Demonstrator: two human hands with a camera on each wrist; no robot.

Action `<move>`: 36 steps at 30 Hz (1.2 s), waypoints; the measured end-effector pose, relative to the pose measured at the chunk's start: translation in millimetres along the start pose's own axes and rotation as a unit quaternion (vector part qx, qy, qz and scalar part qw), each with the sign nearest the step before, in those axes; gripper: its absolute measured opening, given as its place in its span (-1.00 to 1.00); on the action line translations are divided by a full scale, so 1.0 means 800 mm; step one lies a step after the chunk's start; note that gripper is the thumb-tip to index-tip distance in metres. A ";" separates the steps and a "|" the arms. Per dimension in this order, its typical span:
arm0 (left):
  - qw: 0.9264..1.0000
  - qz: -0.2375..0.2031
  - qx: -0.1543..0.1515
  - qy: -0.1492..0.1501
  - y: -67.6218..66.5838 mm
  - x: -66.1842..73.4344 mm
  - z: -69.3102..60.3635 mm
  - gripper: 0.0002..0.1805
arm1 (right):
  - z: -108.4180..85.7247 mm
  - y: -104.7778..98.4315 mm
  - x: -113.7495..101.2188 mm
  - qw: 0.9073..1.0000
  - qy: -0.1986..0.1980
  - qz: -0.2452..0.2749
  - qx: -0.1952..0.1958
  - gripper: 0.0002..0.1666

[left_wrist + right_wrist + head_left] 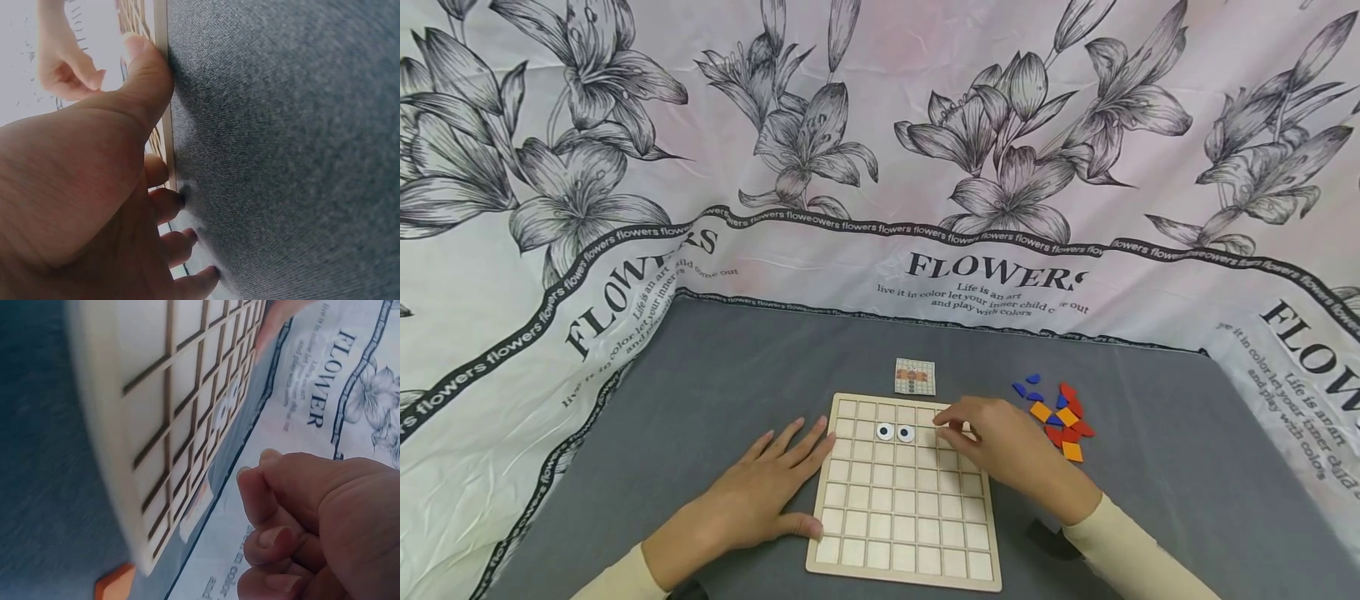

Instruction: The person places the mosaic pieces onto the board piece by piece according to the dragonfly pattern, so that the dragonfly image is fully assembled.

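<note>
One floral cloth (985, 150) stands behind the grey bench (760, 358). On that bench, in front of the person, lies the gridded wooden board (905, 506).

The left hand (756, 492) lies beside the board's left side, its grip wide, fingers spread and thumb at the edge, clasping nothing. Firm, light bracing there should stop the board from skidding. The right hand (1000, 437) reaches over the upper right cells, its grip drawn in, thumb and forefinger tips together; no piece shows between them.

A patterned card (915, 377) lies just beyond the board, handy for checking positions. Red pieces (1068, 392), orange squares (1072, 452) and blue pieces (1033, 379) lie loosely grouped right of the board.

Two eye discs (885, 432) sit side by side in the second row from the far edge. Careful fingertip work calls for vertical lifts, clear of both discs and ridges.
</note>
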State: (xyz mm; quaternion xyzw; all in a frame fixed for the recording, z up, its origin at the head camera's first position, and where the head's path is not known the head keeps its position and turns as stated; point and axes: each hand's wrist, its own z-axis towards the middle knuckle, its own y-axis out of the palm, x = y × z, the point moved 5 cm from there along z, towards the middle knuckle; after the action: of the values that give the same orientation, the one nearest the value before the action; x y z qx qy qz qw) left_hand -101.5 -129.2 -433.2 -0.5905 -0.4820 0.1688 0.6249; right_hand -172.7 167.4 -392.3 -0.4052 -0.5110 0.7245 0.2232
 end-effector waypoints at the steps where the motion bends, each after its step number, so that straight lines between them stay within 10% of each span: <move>1: 1.000 -0.001 -0.001 0.000 0.000 0.000 0.001 0.20 | -0.004 -0.002 0.003 1.000 0.003 -0.001 0.003 -0.89; 36: 1.000 -0.006 -0.010 0.003 0.001 0.002 0.006 0.21 | -0.115 -0.056 0.079 0.991 0.077 -0.091 0.060 -0.63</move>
State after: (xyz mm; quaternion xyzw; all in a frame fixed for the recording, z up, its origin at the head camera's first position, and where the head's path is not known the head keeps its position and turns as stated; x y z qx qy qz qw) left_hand -104.3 -125.0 -434.5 -0.5944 -0.4849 0.1587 0.6216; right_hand -137.8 282.2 -387.5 -0.3975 -0.4824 0.6970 0.3514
